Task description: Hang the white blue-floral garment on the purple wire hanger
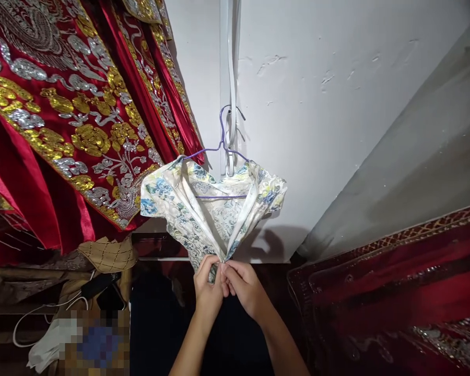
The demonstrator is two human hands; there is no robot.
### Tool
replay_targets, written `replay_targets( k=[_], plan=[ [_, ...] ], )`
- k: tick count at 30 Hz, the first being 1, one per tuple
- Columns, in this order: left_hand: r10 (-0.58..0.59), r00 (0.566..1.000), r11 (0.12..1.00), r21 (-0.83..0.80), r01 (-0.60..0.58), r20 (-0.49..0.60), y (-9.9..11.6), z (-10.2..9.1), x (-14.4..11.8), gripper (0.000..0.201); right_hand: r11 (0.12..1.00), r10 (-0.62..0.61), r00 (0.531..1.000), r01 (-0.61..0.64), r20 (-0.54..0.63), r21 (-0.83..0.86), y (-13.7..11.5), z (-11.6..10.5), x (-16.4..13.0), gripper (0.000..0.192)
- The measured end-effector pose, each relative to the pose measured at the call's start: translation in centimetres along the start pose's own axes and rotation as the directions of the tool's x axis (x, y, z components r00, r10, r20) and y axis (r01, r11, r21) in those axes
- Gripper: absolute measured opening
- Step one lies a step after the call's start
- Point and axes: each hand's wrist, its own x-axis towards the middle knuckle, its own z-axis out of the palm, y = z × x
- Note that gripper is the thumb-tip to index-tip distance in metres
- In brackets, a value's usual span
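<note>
A white short-sleeved garment with blue and yellow flowers, looking like a shirt or dress (pixel 180 214), hangs on a thin purple hanger (pixel 222 141) in front of me. Its neckline falls open in a V, and the hanger's bar shows inside. At the bottom of that V, my left hand (pixel 209 282) pinches one front edge. My right hand (pixel 243 284) pinches the other edge right beside it, so the fingertips of both hands meet. Whatever small fastening may lie between the fingers is hidden. Below the hands the cloth is mostly covered.
Red cloth with gold and silver embroidery (pixel 90 136) hangs at the left. The hanger hooks near a pale strap or cord (pixel 232 68) on the white wall (pixel 297 104). Dark red fabric (pixel 395 277) fills the lower right. A black phone-like item (pixel 112 298) and a white cable (pixel 18 329) lie lower left.
</note>
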Motion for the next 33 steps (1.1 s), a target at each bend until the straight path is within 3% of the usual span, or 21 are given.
replay_targets(
  k=[3, 5, 10, 13, 16, 18, 20, 23, 25, 29, 31, 33],
  plan=[
    [0.072, 0.997, 0.997, 0.005, -0.072, 0.018, -1.3, 0.3, -0.4, 0.022, 0.999, 0.021, 0.993, -0.016, -0.112, 0.040, -1.5, -0.6, 0.3, 0.033],
    [0.104, 0.994, 0.994, 0.015, -0.104, 0.028, -2.1, 0.8, -0.8, 0.022, 0.995, 0.020, 0.979, 0.000, -0.204, 0.098, -4.2, -1.3, 1.6, 0.034],
    [0.112, 0.992, 0.990, 0.085, -0.116, 0.054, -2.8, 1.9, -0.1, 0.025, 0.949, -0.157, 0.945, 0.224, -0.286, 0.221, -13.9, -2.8, 6.8, 0.024],
    [0.063, 0.986, 0.988, 0.127, -0.083, 0.155, -2.6, 1.3, 1.7, 0.022, 0.907, -0.261, 0.913, 0.343, -0.314, 0.243, -17.3, -2.9, 8.3, 0.023],
    [0.042, 0.966, 0.986, 0.148, -0.082, 0.256, -0.9, -0.7, 4.3, 0.014, 0.911, -0.325, 0.906, 0.377, -0.270, 0.166, -17.2, -2.3, 8.3, 0.025],
    [0.081, 0.960, 0.984, 0.130, -0.119, 0.268, 2.0, -2.1, 6.1, 0.009, 0.921, -0.354, 0.911, 0.379, -0.210, 0.091, -16.3, -1.8, 7.9, 0.026],
    [0.243, 0.961, 0.965, 0.068, -0.253, 0.129, 6.1, -3.3, 7.9, 0.024, 0.925, -0.374, 0.915, 0.379, -0.148, 0.006, -15.5, -1.3, 7.4, 0.026],
    [0.525, 0.850, 0.850, 0.068, -0.522, -0.034, 12.4, -4.0, 10.4, 0.037, 0.911, -0.411, 0.905, 0.403, -0.106, -0.087, -15.6, -0.9, 6.6, 0.026],
    [0.594, 0.804, 0.794, 0.133, -0.593, 0.033, 15.3, -3.9, 11.8, 0.027, 0.900, -0.433, 0.894, 0.422, -0.113, -0.112, -16.0, -0.8, 6.3, 0.027],
    [0.648, 0.753, 0.712, 0.259, -0.653, 0.116, 16.8, -3.1, 12.9, 0.013, 0.909, -0.415, 0.894, 0.399, -0.171, -0.123, -15.2, -1.2, 7.0, 0.029],
    [0.686, 0.726, 0.684, 0.300, -0.665, 0.047, 16.6, -3.0, 12.9, 0.012, 0.922, -0.383, 0.903, 0.361, -0.197, -0.137, -13.5, -1.6, 8.0, 0.030],
    [0.709, 0.696, 0.692, 0.302, -0.655, -0.115, 16.2, -3.8, 13.2, 0.012, 0.936, -0.340, 0.917, 0.309, -0.210, -0.168, -11.3, -2.0, 8.8, 0.028]
  ],
)
